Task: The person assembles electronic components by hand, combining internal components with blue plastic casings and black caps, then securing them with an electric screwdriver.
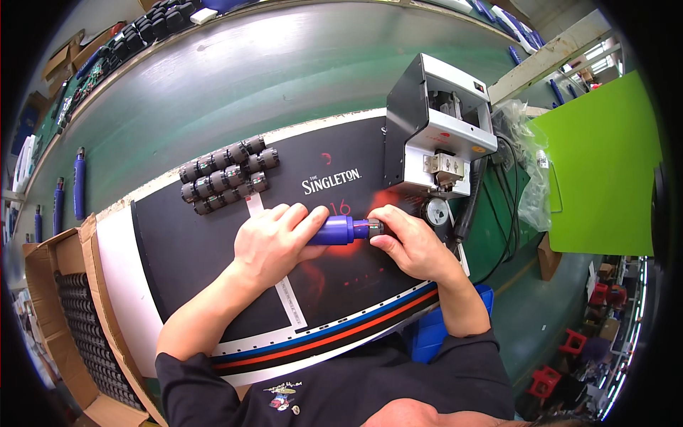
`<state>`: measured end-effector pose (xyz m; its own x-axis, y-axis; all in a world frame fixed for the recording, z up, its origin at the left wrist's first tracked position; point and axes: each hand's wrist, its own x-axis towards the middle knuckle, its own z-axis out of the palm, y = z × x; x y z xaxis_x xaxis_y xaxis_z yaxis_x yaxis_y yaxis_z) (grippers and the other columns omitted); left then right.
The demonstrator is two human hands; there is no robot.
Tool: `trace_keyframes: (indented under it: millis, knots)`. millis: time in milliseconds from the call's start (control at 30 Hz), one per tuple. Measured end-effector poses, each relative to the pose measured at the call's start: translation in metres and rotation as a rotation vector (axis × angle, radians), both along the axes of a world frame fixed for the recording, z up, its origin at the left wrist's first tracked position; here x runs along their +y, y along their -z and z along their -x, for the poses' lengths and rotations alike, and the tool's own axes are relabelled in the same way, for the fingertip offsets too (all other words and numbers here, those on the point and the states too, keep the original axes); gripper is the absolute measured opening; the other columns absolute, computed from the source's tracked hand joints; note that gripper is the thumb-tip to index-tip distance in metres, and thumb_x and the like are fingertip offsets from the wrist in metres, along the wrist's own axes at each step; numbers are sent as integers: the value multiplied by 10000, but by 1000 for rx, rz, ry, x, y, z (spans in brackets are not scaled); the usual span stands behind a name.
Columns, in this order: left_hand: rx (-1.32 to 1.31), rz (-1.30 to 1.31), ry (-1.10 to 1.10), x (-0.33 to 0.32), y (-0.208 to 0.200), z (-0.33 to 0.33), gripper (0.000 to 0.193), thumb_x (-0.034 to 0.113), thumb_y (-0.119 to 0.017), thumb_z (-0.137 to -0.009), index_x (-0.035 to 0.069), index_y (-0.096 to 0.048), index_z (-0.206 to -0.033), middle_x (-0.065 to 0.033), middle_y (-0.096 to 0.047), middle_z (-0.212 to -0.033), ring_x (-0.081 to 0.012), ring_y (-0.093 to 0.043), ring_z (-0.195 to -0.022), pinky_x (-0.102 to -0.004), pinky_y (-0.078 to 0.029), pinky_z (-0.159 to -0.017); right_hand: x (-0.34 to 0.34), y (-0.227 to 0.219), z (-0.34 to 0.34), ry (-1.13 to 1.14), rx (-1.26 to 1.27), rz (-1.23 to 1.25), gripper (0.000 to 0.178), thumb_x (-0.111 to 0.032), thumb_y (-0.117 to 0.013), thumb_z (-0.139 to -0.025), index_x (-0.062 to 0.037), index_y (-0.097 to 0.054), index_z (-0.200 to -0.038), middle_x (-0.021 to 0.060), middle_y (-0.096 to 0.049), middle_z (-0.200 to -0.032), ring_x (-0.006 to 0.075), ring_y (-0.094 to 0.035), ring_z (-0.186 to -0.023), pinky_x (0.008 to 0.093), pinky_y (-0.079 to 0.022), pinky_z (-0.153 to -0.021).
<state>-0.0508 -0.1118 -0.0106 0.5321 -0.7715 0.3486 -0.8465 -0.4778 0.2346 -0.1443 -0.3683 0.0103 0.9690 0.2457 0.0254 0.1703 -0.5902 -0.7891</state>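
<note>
My left hand [274,240] is wrapped around a blue tube-shaped handle [336,230], held level above the dark mat. At the handle's narrower right end is a dark ribbed end piece [375,228], with a bit of red showing beside it. The thumb and fingers of my right hand [418,245] pinch this end piece. Whether it is fixed to the handle or only pressed against it, I cannot tell. Beyond my left hand, several black ribbed cylinders [226,174] lie in rows on the printed black mat [213,263].
A white and black bench machine [441,135] stands at the right, with a round gauge [435,211] and cables beside it. An open carton [107,313] of black parts is at the left. Blue handles [79,185] lie farther left; a green sheet [601,171] is at right.
</note>
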Motion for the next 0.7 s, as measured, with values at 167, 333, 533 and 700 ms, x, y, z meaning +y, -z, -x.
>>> trace_keyframes:
  millis: [167,333,533,700]
  knots:
    - [-79,-45,16,-1,-1,-2,592,389,-830,-672,185,-650,-1197,29,-580,-873,-142,-632,-779,-297,-519,-622,-2,7,-3,-31,-1,51,296,-188,-637,-1004,-10,-544,-1221,189,-615,-1078,409,-632,-925,438,-516,-797]
    - [-107,9,23,3,-4,-6,631,390,-830,-649,192,-659,-1223,28,-588,-884,-142,-633,-776,-296,-522,-626,1,5,-4,-19,32,-72,297,-174,-631,-1011,-18,-534,-1245,168,-608,-1053,365,-618,-899,392,-508,-817]
    - [-16,174,60,1,-14,2,559,468,-786,-770,167,-634,-1217,0,-617,-889,-180,-682,-799,-329,-552,-645,5,2,9,40,-115,-314,402,-354,-568,-1038,-17,-544,-1255,87,-571,-1069,182,-562,-978,315,-451,-889]
    - [-63,-28,178,2,-20,20,612,472,-778,-801,167,-602,-1301,0,-622,-893,-179,-679,-797,-322,-562,-642,15,10,4,165,-129,-858,838,-751,-375,-984,-14,-480,-1369,106,-584,-1138,218,-580,-1095,390,-438,-1009]
